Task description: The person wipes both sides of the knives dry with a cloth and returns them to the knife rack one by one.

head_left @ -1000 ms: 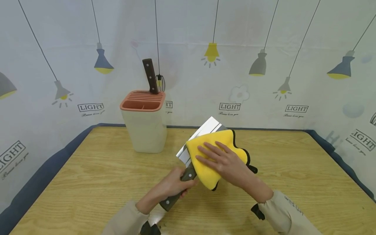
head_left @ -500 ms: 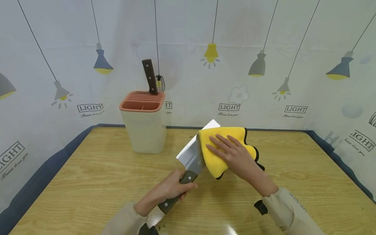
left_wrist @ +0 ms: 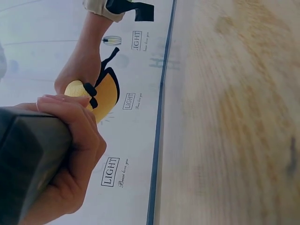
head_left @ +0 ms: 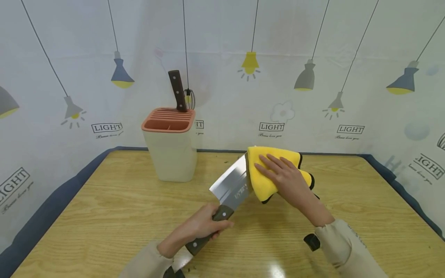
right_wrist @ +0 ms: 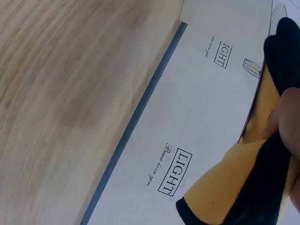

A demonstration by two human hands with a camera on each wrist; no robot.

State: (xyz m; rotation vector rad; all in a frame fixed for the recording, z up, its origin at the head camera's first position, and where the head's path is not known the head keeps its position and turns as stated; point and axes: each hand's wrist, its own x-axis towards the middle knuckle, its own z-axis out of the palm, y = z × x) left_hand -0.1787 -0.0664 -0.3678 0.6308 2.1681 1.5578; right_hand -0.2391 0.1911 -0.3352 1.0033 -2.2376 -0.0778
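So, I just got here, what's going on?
Someone is working with a cleaver and a yellow cloth over a wooden table. Their left grip holds the cleaver by its dark handle. Their right grip has the cloth against the blade, covering its far end; the part nearer the handle is bare. Beyond, to the left, a white knife holder stands upright, with another handle sticking up from it.

Grips the dark handle (left_wrist: 33, 159) in the left hand (left_wrist: 82, 145), with fingers curled round it. Beyond the handle, holds a black-edged yellow cloth (left_wrist: 107, 95) in the right hand (left_wrist: 82, 68) and wears a beige sleeve (left_wrist: 100, 9). To the handle's right in this view, has a white wall sheet (left_wrist: 133, 197) printed "LIGHT", then a dark blue strip (left_wrist: 158, 126), then a wood-grain worktop (left_wrist: 229, 145).
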